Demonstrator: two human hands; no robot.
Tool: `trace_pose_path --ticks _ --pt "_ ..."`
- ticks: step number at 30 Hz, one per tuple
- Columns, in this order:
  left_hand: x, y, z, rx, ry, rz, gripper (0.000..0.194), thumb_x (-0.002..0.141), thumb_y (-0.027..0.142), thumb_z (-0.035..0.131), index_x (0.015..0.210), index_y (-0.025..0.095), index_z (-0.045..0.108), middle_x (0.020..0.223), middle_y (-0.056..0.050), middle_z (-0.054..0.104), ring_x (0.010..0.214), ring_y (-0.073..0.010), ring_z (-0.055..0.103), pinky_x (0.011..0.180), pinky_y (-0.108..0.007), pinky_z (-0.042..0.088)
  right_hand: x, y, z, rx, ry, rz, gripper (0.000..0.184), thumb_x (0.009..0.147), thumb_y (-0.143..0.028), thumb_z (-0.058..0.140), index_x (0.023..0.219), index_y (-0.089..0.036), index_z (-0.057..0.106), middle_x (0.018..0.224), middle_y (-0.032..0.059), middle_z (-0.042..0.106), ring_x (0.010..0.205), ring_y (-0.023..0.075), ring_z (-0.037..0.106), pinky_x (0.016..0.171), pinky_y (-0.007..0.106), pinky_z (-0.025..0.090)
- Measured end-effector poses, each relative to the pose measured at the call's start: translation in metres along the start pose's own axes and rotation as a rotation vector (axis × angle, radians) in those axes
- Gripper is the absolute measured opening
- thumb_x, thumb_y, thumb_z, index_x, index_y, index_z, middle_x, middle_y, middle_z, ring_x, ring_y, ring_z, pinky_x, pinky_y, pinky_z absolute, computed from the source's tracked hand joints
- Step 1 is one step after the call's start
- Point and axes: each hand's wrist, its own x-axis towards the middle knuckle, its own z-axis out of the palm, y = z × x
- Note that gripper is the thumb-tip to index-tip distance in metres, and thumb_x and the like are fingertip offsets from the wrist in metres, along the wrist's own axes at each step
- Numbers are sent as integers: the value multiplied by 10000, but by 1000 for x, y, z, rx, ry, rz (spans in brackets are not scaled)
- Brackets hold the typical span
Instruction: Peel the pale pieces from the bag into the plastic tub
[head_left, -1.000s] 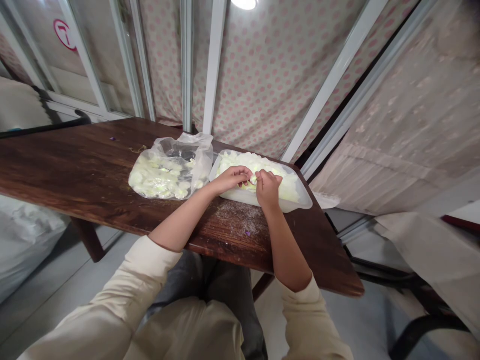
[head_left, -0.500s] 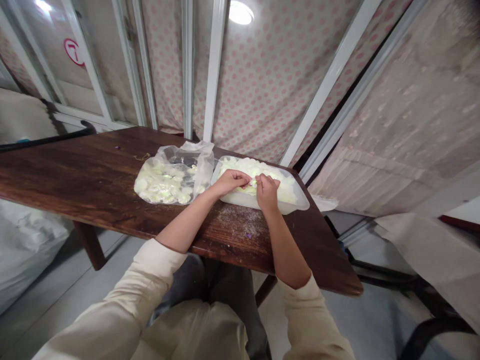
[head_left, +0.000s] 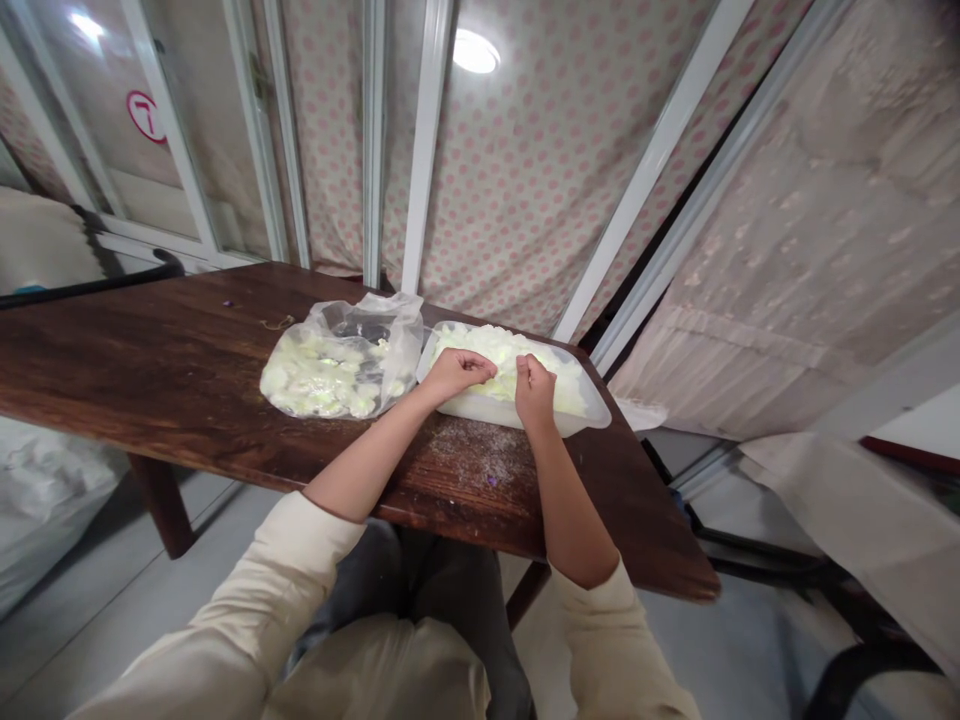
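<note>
A clear plastic tray [head_left: 585,420] heaped with pale yellow-white pieces [head_left: 517,355] sits on the dark wooden table [head_left: 150,350]. My left hand [head_left: 457,370] and my right hand [head_left: 534,388] rest over the tray's near rim, both with fingers curled shut. What they pinch is too small to make out. Just left of the tray lies a clear plastic bag [head_left: 341,360] holding more pale pieces.
White crumbs and a small purple speck [head_left: 493,479] dot the table before the tray. A dotted curtain [head_left: 517,160] and white window frames stand behind. A white sack [head_left: 45,490] lies on the floor at left, black chair legs at right.
My hands have drawn slightly apart over the tray; the greenish piece seen between them earlier no longer shows. The view has shifted a little.
</note>
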Motion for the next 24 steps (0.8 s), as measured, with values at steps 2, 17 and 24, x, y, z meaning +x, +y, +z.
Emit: trace_pose_path --ticks 2,17,24 --pt "-1 1 1 11 33 1 229 620 308 660 744 115 669 659 -35 641 589 -83 525 581 -219 407 0 1 0 22 35 49 364 889 -395 273 584 -200 305 523 -45 314 537 102 335 567 242 261" --pt "1 1 0 -148 -66 36 264 626 330 664 760 106 623 671 -7 578 597 -70 491 621 -230 396 2 -1 -4 139 -208 -80 298 883 -389 321 824 -223 561 866 2 597 891 159 491 848 329 258" --pt "2 0 0 -164 -66 39 242 620 298 667 767 112 617 699 -13 584 612 -72 494 624 -230 406 6 4 -4 322 -228 -17 227 819 -394 453 723 -198 515 751 -4 574 766 142 519 780 288 337"
